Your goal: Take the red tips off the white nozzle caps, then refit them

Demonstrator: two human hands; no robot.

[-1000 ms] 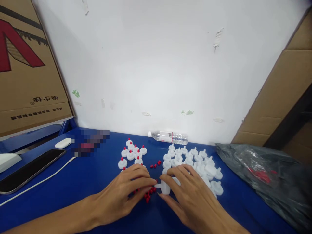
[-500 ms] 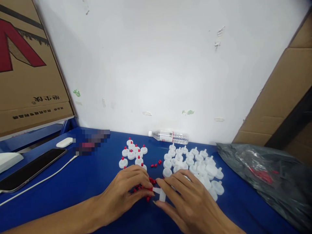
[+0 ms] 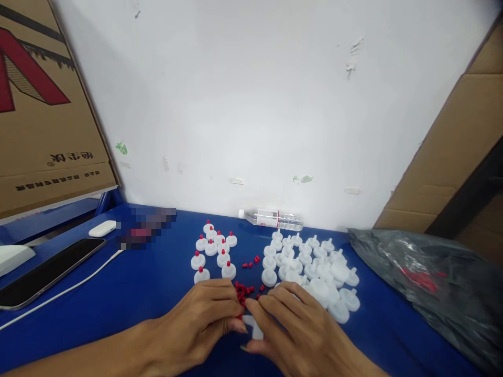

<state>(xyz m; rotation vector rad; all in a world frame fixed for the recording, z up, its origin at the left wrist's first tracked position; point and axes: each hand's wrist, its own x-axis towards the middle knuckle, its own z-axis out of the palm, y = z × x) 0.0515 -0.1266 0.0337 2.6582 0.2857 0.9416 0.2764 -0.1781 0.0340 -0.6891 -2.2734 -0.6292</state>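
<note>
My right hand (image 3: 301, 327) is closed on the rim of a white spout lid (image 3: 257, 331), its spout pointing left. My left hand (image 3: 208, 319) pinches a small red cap (image 3: 239, 316) at the spout's tip; the fingers hide most of that cap. Whether the cap is fully seated on the spout, I cannot tell. Just beyond my fingers lies a pile of loose red caps (image 3: 245, 289). Behind my left hand stand several white lids with red tips (image 3: 201, 276). Beyond my right hand is a large cluster of bare white spout lids (image 3: 322, 269).
A clear plastic bottle (image 3: 271, 219) lies along the wall. On the blue table's left are a phone (image 3: 51, 272), a white cable (image 3: 74, 289) and a white case (image 3: 102, 228). A dark plastic bag (image 3: 432, 293) covers the right side. A cardboard box (image 3: 51, 146) stands at left.
Both hands have shifted slightly toward me with the lid and cap. More of the red cap pile and the nearest red-tipped lids now show.
</note>
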